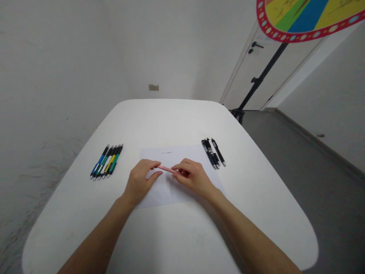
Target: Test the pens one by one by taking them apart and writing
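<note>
A slim pink stick-like object (167, 169), perhaps a pen, is held between both hands above a white sheet of paper (162, 194). My left hand (142, 179) has its fingers at the left end of it, with the thumb a little below. The fingers and thumb of my right hand (191, 174) pinch its right end. A short line of small dark writing shows near the top of the sheet, too small to read.
Several colored pens (107, 161) lie side by side at the left of the white table (168, 118). Several black pens (212, 154) lie at the right, by the sheet's edge. Beyond the table, a colorful wheel (308, 19) stands on a black pole.
</note>
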Available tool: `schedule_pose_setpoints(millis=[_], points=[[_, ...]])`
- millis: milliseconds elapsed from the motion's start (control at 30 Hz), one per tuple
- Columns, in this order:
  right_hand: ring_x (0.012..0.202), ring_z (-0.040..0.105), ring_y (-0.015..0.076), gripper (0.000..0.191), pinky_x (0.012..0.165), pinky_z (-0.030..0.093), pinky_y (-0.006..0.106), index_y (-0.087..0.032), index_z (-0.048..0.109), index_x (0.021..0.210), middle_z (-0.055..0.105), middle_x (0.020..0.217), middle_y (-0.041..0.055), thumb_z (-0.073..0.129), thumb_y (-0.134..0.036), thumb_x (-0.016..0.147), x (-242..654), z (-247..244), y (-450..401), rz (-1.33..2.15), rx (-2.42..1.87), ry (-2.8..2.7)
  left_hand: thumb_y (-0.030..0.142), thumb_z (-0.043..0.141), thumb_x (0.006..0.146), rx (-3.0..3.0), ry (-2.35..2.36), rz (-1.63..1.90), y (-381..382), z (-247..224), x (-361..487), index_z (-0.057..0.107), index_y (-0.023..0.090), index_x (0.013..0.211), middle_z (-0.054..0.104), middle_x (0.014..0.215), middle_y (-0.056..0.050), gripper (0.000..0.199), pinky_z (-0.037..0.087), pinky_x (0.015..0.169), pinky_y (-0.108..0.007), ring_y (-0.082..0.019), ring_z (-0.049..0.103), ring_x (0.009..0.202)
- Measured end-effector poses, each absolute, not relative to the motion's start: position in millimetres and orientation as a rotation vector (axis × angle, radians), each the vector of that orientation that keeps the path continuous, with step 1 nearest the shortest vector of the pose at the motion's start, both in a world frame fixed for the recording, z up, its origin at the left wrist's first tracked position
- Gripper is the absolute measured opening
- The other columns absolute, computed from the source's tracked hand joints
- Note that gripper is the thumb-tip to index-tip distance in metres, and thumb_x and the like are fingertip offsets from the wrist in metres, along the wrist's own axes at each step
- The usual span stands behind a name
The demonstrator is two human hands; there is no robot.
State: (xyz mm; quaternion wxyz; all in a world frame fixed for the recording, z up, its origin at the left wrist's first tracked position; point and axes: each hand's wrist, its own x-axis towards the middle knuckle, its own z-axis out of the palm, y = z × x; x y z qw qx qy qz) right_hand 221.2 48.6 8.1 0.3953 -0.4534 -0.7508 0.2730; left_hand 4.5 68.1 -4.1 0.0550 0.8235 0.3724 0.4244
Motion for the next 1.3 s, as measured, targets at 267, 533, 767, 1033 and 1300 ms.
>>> schedule_pose_setpoints(millis=[267, 533, 767, 1033, 1300], points=[[0.063, 0.058, 0.0146, 0.014, 0.061, 0.044, 0.029, -0.021, 0.074, 0.079, 0.068, 0.070, 0.0018, 0.080, -0.027, 0.068, 225, 3, 55, 0.821, -1.208, -1.599, 0.026, 0.064, 0.090, 2.560, 1.125, 1.401, 71, -3, 2, 0.068, 0.018, 0.087, 0.073, 0.079, -0.003, 0.009, 0.051, 0.070, -0.029, -0.016, 0.065, 0.075], [0.057, 0.063, 0.0128, 0.037, 0.058, 0.054, 0.028, -0.020, 0.067, 0.080, 0.067, 0.065, -0.0024, 0.088, -0.037, 0.055, 222, 1, 62, 1.346, -0.986, -0.762, 0.021, 0.068, 0.086, 2.462, 1.234, 1.549, 69, -1, 4, 0.067, 0.017, 0.083, 0.069, 0.073, -0.001, 0.005, 0.050, 0.063, -0.026, -0.013, 0.061, 0.067], [0.058, 0.065, 0.0103, 0.039, 0.053, 0.054, 0.020, -0.017, 0.069, 0.072, 0.070, 0.067, 0.0000, 0.089, -0.045, 0.054, 220, 1, 63, 1.394, -0.929, -0.577, 0.021, 0.068, 0.086, 2.503, 1.218, 1.550, 68, -1, 4, 0.066, 0.017, 0.081, 0.069, 0.072, -0.001, 0.006, 0.049, 0.063, -0.026, -0.013, 0.062, 0.067], [0.054, 0.063, 0.0076, 0.037, 0.051, 0.053, 0.017, -0.016, 0.071, 0.068, 0.068, 0.062, -0.0008, 0.092, -0.041, 0.051, 222, -1, 65, 1.388, -0.889, -0.554, 0.023, 0.068, 0.087, 2.547, 1.117, 1.528, 68, 3, 5, 0.066, 0.017, 0.079, 0.070, 0.069, -0.001, 0.011, 0.049, 0.062, -0.026, -0.013, 0.063, 0.065], [0.051, 0.059, 0.0059, 0.034, 0.047, 0.051, 0.013, -0.016, 0.068, 0.065, 0.065, 0.057, -0.0033, 0.092, -0.037, 0.053, 225, -2, 66, 1.377, -0.900, -0.481, 0.020, 0.058, 0.093, 2.586, 1.107, 1.497, 66, 5, 7, 0.067, 0.017, 0.089, 0.074, 0.079, -0.004, 0.011, 0.051, 0.068, -0.027, -0.014, 0.066, 0.072]])
